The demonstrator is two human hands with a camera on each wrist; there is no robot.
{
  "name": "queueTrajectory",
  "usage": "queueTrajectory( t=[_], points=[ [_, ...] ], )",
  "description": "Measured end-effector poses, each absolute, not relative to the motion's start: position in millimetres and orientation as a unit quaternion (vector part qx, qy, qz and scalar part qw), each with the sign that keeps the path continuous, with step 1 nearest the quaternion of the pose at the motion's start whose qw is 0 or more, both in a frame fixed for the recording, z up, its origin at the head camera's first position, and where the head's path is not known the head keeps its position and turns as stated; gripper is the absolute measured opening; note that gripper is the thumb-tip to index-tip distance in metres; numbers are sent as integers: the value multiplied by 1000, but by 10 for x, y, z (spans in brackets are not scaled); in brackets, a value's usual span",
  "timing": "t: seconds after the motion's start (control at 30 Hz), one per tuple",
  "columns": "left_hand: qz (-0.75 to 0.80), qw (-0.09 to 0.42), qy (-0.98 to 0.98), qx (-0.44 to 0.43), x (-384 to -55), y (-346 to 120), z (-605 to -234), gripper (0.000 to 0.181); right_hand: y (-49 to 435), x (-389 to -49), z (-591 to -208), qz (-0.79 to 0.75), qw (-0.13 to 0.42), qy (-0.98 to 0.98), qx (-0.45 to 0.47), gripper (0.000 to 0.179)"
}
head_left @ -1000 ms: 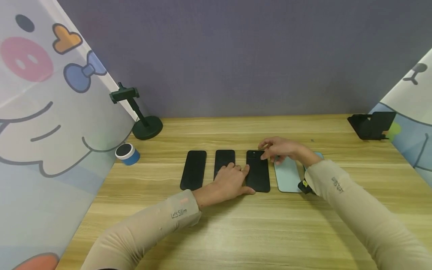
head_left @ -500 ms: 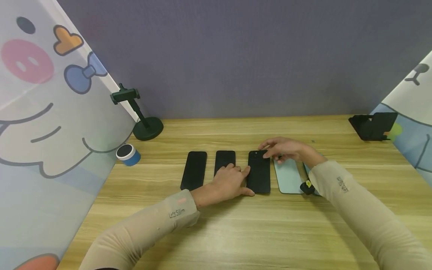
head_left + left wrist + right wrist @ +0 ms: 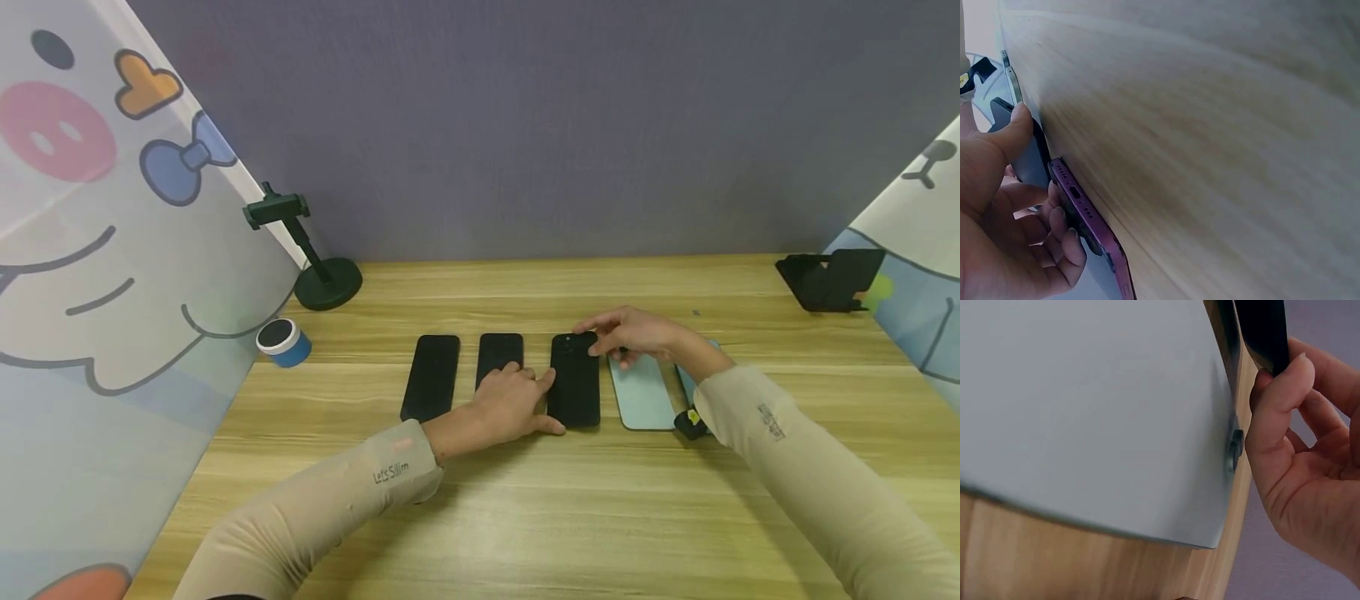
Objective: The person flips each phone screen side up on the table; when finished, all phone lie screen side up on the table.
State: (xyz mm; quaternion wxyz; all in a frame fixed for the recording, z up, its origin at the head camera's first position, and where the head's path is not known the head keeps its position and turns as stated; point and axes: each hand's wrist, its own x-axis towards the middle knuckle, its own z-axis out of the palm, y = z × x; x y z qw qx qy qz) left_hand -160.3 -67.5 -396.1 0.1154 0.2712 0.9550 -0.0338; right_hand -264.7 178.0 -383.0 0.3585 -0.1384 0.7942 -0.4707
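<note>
Tabletop (image 3: 487, 517), black phone (image 3: 573, 387) between right fingers (image 3: 1329, 370)

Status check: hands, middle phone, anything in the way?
Right hand pinching middle black phone near its top right corner. Left hand touching its lower left corner. Close by: pale phone on the right, dark phone partly covered by left hand.

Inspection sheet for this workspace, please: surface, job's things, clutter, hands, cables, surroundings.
Surface: yellowish wood-grain table.
Job's things: left to right, flat black phone, half-covered black phone, black phone with rear cameras, pale mint phone, light-blue phone partly hidden.
Clutter: dark-green round-based stand, blue jar with white-and-black lid, black angular stand.
Hands: left hand touches the camera-backed phone's near and left edges; right hand pinches its far-right corner.
Cables: nothing seen.
Surroundings: purple-grey panel behind; cartoon-printed walls either side.
</note>
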Motion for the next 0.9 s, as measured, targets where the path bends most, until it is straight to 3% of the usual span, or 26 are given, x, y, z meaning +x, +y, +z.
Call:
queueTrajectory(
  t=[0.9],
  points=[
    [23, 115, 952, 281, -1593, -676, -3873, 88, 1662, -2591, -3558, -399, 355, 838, -116, 58]
  ],
)
